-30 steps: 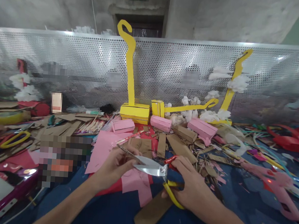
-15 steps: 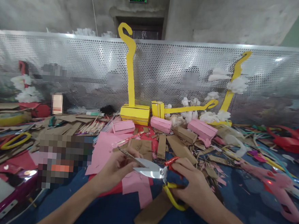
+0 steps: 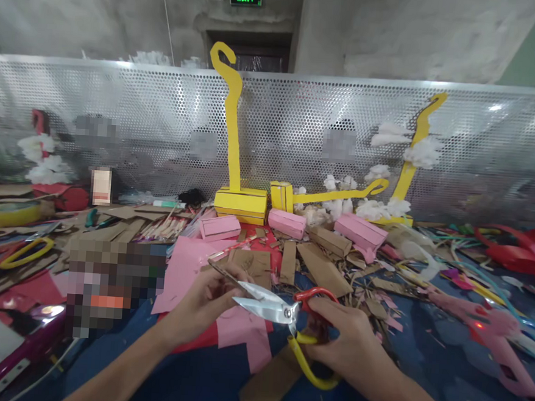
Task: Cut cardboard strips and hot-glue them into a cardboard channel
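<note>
My right hand [image 3: 347,340] grips scissors [image 3: 278,311] with one red and one yellow handle, the silver blades pointing left. My left hand [image 3: 205,300] pinches a thin brown cardboard strip [image 3: 225,275] that runs up and left from the fingers, right at the blade tips. Below the hands lie pink paper pieces [image 3: 244,333] and a brown cardboard strip [image 3: 273,381] on the blue table [image 3: 421,364].
Cardboard scraps [image 3: 322,268], pink boxes [image 3: 288,222], a yellow box with a tall hook shape [image 3: 238,162] and cotton tufts [image 3: 381,202] crowd the table's back along a perforated metal screen [image 3: 299,135]. Other scissors [image 3: 26,251] lie at left, pink cut-outs [image 3: 492,326] at right.
The scissors have tilted slightly, the handles spreading wider and dropping a little. My left hand keeps its pinch on the strip, nearly still.
</note>
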{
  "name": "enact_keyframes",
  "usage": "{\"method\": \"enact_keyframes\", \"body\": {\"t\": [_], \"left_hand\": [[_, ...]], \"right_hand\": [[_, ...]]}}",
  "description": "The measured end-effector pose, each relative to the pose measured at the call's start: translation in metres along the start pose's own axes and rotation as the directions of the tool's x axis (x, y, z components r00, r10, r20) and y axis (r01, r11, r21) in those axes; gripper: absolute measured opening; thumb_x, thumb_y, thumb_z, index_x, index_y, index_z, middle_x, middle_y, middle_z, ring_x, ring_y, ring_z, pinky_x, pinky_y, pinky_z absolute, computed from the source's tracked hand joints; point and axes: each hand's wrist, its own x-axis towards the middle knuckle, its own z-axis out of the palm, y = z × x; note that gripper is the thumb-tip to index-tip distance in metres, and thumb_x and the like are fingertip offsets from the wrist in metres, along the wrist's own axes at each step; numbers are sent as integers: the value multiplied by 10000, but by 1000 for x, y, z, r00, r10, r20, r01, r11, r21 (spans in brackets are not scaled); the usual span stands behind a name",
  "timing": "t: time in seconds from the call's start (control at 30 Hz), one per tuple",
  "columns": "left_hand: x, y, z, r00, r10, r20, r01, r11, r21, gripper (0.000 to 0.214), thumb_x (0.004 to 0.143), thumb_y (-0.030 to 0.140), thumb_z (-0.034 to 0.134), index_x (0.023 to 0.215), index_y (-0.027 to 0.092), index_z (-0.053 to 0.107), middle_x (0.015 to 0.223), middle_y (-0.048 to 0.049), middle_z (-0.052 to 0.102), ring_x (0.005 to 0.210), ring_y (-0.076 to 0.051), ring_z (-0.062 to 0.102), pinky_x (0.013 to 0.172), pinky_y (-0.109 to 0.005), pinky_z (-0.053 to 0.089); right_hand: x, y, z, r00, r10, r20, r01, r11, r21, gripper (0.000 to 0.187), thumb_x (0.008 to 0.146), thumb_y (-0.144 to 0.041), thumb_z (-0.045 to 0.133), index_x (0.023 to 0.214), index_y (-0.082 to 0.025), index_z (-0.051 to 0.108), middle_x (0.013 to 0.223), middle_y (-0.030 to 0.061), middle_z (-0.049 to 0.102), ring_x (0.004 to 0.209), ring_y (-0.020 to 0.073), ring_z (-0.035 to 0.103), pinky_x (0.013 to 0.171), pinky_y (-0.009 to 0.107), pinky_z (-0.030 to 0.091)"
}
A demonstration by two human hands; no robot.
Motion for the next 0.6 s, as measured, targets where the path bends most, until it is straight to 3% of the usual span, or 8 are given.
{"method": "enact_keyframes", "body": {"t": [0.3, 0.6], "left_hand": [[0, -4, -4, 1000, -9, 5, 9, 1000, -24, 171, 914, 303, 759, 990, 182, 665, 922, -41, 708, 791, -157, 661, 697, -253, 516], [1, -3, -2, 999, 18, 32, -13, 992, -127, 169, 921, 282, 759, 1019, 182, 662, 931, -21, 725, 783, -132, 707, 737, -255, 575]], "right_hand": [[1, -1, -1, 1000, 14, 20, -15, 999, 36, 206, 778, -267, 764, 768, -228, 562, 659, -46, 585, 572, 132, 515, 542, 230, 385], [0, 3, 1, 1000, 5, 11, -5, 1000, 26, 239, 772, -273, 780, 738, -216, 550, 617, -70, 499, 553, 109, 402, 512, 211, 324]]}}
